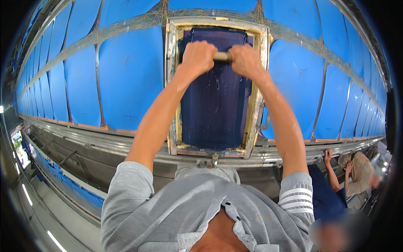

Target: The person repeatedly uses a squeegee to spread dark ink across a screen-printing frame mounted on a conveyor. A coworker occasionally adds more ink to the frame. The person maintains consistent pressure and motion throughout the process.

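Observation:
Both arms stretch forward over a screen-printing frame (171, 84) lying on a long table. My left hand (199, 57) is closed round one end of a squeegee handle (222, 56). At the other end, my right hand (247, 61) grips the same handle. Only the pale middle of the handle shows between my fists; its blade is hidden. They are at the far part of the frame. Dark purple-blue ink coats the mesh (214, 105), with wet streaks down its middle. Yellowish tape and dried smears cover the frame's inner border.
Blue panels (130, 80) line the table in rows, parted by a webbed, stained strip (126, 27). A metal rail (105, 140) runs along the near edge, with a clamp (214, 160) below the frame. At the right, co-workers stand by the rail, one hand (328, 155) on it.

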`<state>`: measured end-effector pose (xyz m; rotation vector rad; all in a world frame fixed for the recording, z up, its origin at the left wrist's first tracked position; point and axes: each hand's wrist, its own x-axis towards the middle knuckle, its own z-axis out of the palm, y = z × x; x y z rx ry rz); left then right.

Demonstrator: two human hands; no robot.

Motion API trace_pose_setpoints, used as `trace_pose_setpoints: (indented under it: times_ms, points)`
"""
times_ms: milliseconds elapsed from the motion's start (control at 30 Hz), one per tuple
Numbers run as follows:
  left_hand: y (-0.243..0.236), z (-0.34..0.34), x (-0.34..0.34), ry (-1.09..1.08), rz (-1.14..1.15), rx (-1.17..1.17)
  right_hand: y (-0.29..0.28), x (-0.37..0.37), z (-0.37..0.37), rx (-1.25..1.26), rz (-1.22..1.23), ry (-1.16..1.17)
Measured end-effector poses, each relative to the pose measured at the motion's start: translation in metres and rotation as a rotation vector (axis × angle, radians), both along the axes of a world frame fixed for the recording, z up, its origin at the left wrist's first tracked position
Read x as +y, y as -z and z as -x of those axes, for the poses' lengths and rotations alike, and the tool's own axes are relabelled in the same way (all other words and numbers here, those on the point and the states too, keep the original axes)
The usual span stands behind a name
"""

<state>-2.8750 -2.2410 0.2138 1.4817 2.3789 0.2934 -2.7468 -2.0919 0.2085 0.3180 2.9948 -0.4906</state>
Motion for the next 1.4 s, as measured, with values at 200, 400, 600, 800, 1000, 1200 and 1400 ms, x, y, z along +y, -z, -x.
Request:
trace_pose_setpoints:
  times_ms: [200, 400, 600, 800, 1000, 1200, 1400]
  points:
    - [-0.006, -0.141, -0.125, -0.044, 0.004, -0.152, -0.012, -0.121, -0.138, -0.015, 0.127, -0.043]
    - [-0.005, -0.228, -0.202, -0.026, -0.106, -0.171, -0.030, -0.186, -0.222, -0.109, 0.242, -0.074]
    - [-0.003, -0.237, -0.216, -0.024, 0.015, -0.109, 0.014, -0.083, -0.215, 0.371, 0.043, 0.873]
    - [0.009, -0.251, -0.225, -0.049, -0.073, -0.160, 0.098, -0.020, -0.240, 0.542, 0.555, 0.993]
    - [-0.045, -0.232, -0.240, -0.032, -0.151, -0.166, -0.005, -0.058, -0.220, 0.684, 0.798, 1.036]
    - [-0.064, -0.266, -0.233, -0.161, -0.036, -0.123, 0.002, -0.067, -0.236, 0.601, 0.809, 1.040]
    - [-0.113, -0.216, -0.225, -0.027, -0.056, -0.136, -0.012, -0.062, -0.235, 0.611, 0.866, 1.095]
